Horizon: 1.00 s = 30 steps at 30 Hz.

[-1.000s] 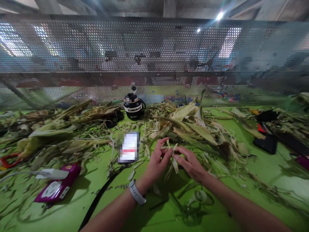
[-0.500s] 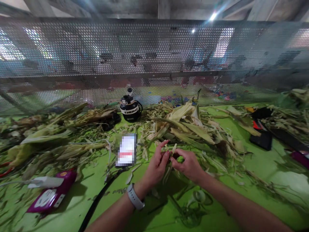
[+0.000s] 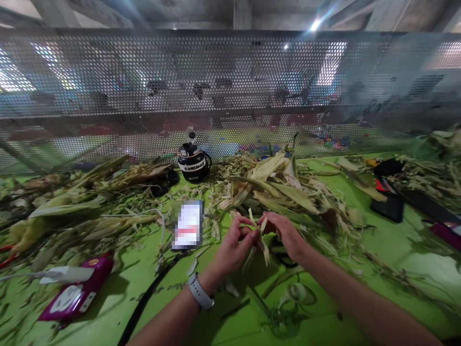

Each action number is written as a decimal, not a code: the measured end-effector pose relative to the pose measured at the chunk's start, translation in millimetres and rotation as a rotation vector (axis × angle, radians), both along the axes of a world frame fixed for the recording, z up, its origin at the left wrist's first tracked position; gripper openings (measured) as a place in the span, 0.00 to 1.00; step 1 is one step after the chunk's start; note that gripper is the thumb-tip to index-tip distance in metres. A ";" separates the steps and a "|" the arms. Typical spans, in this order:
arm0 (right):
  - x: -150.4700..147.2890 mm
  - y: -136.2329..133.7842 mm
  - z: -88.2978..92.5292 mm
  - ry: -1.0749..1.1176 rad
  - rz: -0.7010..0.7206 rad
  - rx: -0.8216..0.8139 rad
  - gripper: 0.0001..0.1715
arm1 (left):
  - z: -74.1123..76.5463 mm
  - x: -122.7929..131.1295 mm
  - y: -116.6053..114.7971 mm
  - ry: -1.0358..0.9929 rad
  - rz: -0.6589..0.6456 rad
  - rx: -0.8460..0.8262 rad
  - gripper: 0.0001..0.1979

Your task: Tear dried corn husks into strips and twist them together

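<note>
Pale strips of corn husk [image 3: 265, 253] stick up and hang down between my two hands, above the green table [image 3: 151, 307]. My left hand [image 3: 234, 247], with a grey watch [image 3: 200, 291] on its wrist, pinches the strips between thumb and fingers. From the other side my right hand [image 3: 284, 235] has its fingertips closed at the upper part of the same strips; its thumb is mostly hidden. Just beyond the hands lies a big pile of dry corn husks [image 3: 284, 185]. Nearer to me is a curled pale scrap with green stems [image 3: 296, 294].
Left of my hands lies a lit phone [image 3: 188, 225] with a black cable [image 3: 140, 307]. A purple power bank [image 3: 77, 293] is further left. A black jug [image 3: 193, 163] stands before the perforated metal screen [image 3: 230, 96]. More husks [image 3: 65, 202] and a black phone [image 3: 388, 206] flank the sides.
My right hand has turned and its fingers have lifted over the top of the strips. The husk strips now show more below the hands. My left hand keeps its pinch.
</note>
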State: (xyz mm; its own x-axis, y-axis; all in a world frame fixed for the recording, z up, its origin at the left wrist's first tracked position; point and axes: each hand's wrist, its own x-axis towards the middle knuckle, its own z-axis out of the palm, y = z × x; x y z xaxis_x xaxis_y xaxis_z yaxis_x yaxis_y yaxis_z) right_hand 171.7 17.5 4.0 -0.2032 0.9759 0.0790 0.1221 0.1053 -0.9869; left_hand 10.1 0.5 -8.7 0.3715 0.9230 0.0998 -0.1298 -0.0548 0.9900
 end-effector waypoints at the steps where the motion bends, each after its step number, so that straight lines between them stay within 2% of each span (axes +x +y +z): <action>1: -0.3 0.9 0.0 -0.022 0.008 -0.009 0.18 | -0.4 -0.8 0.1 0.021 -0.034 -0.010 0.17; 5: -2.7 1.7 2.1 -0.097 0.007 -0.027 0.15 | -2.9 -4.0 1.3 0.108 -0.096 -0.026 0.16; 10: -5.5 0.6 2.1 0.037 0.020 -0.198 0.13 | -3.0 -6.7 6.3 0.055 -0.115 -0.115 0.20; 13: -7.5 0.4 0.3 0.079 -0.027 -0.158 0.12 | 0.9 -8.1 7.9 0.024 -0.149 -0.191 0.23; 15: -8.6 0.4 -0.7 0.076 -0.061 -0.117 0.12 | 3.3 -8.6 7.4 -0.013 -0.175 -0.250 0.19; 19: -10.8 -0.6 -2.2 0.126 -0.014 -0.117 0.12 | 4.3 -7.7 4.2 -0.052 -0.193 -0.363 0.15; 22: -11.6 -2.3 -3.8 0.146 -0.002 -0.101 0.12 | 3.0 -6.4 3.0 0.007 -0.190 -0.345 0.17; 30: -11.7 -5.6 -10.8 0.088 -0.089 0.031 0.11 | 6.5 -8.8 3.7 0.172 -0.197 -0.230 0.22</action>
